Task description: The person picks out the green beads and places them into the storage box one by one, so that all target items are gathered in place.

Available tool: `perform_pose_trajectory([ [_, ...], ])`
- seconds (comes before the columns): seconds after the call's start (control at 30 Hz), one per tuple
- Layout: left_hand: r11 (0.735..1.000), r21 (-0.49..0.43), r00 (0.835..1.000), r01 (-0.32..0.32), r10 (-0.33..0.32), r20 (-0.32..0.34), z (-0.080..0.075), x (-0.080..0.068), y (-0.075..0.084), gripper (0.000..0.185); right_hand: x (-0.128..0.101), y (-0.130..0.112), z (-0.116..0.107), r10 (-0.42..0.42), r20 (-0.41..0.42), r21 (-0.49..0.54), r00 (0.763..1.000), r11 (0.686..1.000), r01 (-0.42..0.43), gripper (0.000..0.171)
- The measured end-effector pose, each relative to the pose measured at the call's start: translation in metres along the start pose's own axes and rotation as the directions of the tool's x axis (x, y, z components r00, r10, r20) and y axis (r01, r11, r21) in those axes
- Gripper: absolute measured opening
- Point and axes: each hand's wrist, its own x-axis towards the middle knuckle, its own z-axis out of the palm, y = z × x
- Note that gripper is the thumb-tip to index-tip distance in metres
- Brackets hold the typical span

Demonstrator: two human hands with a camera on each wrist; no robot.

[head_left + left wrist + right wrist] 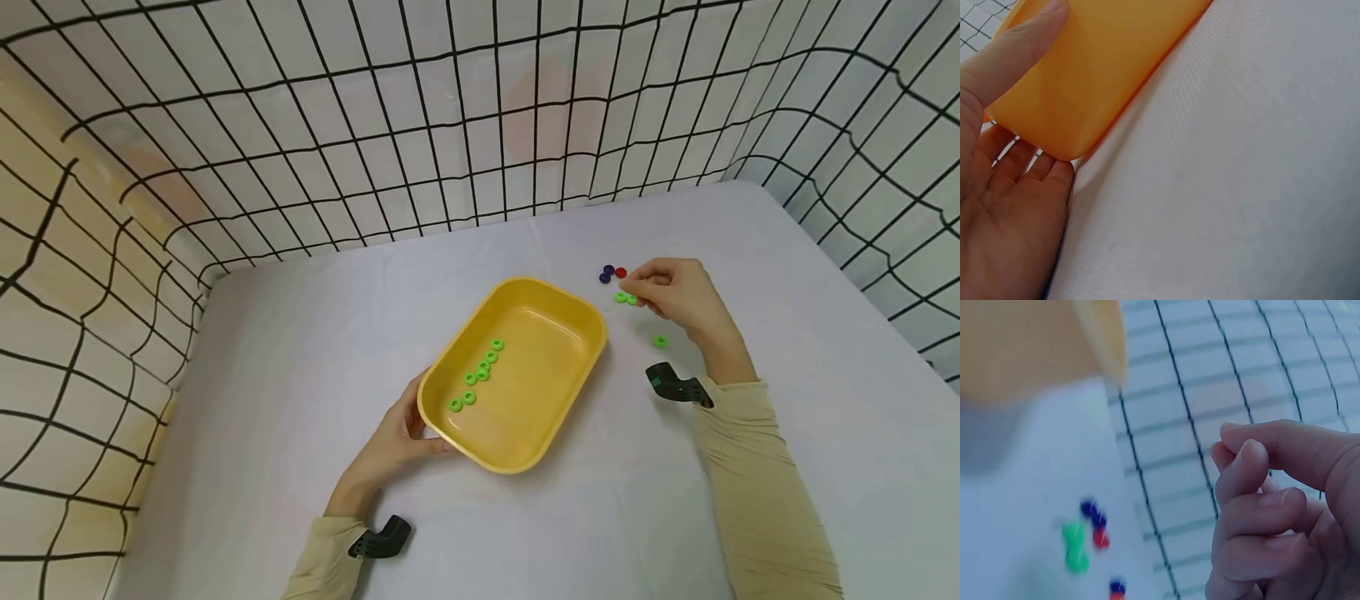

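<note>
My left hand (390, 446) grips the near-left corner of a yellow tray (558, 379), its thumb against the outer wall and its fingers reaching under the corner in the left wrist view. Several green ring-shaped beads (483, 375) lie in a row along the tray's left side. To the right of the tray, my right hand (671, 292) has its thumb and fingertips brought together; the right wrist view shows nothing between them. By its fingertips are two green beads (621, 297), a red bead (621, 272) and two dark purple beads (605, 277).
A single green bead (660, 341) lies on the white table (300, 350) below the right hand. In the right wrist view, another dark bead (1117, 586) shows at the bottom edge, touching a red one. Black wire mesh (465, 125) stands along the back and both sides.
</note>
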Motion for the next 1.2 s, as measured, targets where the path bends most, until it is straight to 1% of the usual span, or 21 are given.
perform_pose_trajectory([
  [0.07,1.000,0.004,1.000,0.003,-0.003,-0.004,0.000,0.000,-0.001,0.094,-0.002,0.011,-0.008,0.033,-0.002,-0.002,0.999,0.999,-0.033,0.037],
  [0.17,1.000,-0.002,1.000,0.008,-0.008,-0.010,0.000,0.000,-0.006,0.094,-0.005,0.025,-0.015,0.062,0.024,-0.018,0.998,0.998,-0.062,0.038],
  [0.27,1.000,-0.015,1.000,0.005,-0.005,-0.007,-0.002,0.000,-0.013,0.095,-0.005,0.036,-0.018,0.103,0.057,-0.038,0.993,0.994,-0.101,0.037],
  [0.4,1.000,-0.022,1.000,0.012,-0.012,-0.001,-0.002,0.001,-0.018,0.095,-0.006,0.049,-0.023,0.151,0.116,-0.116,0.982,0.984,-0.138,0.038],
  [0.53,1.000,-0.017,1.000,0.015,-0.015,-0.008,0.001,0.001,-0.010,0.095,-0.005,0.057,-0.029,0.151,0.155,-0.185,0.976,0.975,-0.121,0.043],
  [0.6,1.000,-0.010,1.000,0.020,-0.020,-0.014,0.002,0.001,-0.005,0.095,-0.004,0.060,-0.030,0.158,0.161,-0.192,0.974,0.973,-0.126,0.045],
  [0.7,0.999,-0.012,0.999,0.032,-0.032,-0.020,0.003,0.001,-0.003,0.095,-0.002,0.063,-0.031,0.186,0.179,-0.206,0.966,0.967,-0.148,0.044],
  [0.87,0.999,-0.012,0.999,0.037,-0.037,-0.022,0.000,0.000,-0.015,0.095,-0.002,0.066,-0.030,0.225,0.220,-0.233,0.949,0.957,-0.173,0.042],
  [0.93,0.999,-0.008,0.999,0.037,-0.037,-0.018,0.000,0.000,-0.016,0.095,-0.003,0.067,-0.030,0.227,0.232,-0.242,0.946,0.955,-0.170,0.042],
  [1.1,0.999,-0.002,0.999,0.047,-0.047,-0.014,0.005,-0.001,-0.002,0.094,-0.003,0.068,-0.031,0.218,0.234,-0.274,0.947,0.950,-0.151,0.040],
  [1.2,0.999,0.002,0.999,0.051,-0.051,-0.019,0.005,0.000,0.000,0.094,-0.002,0.068,-0.032,0.220,0.226,-0.287,0.949,0.946,-0.151,0.039],
])
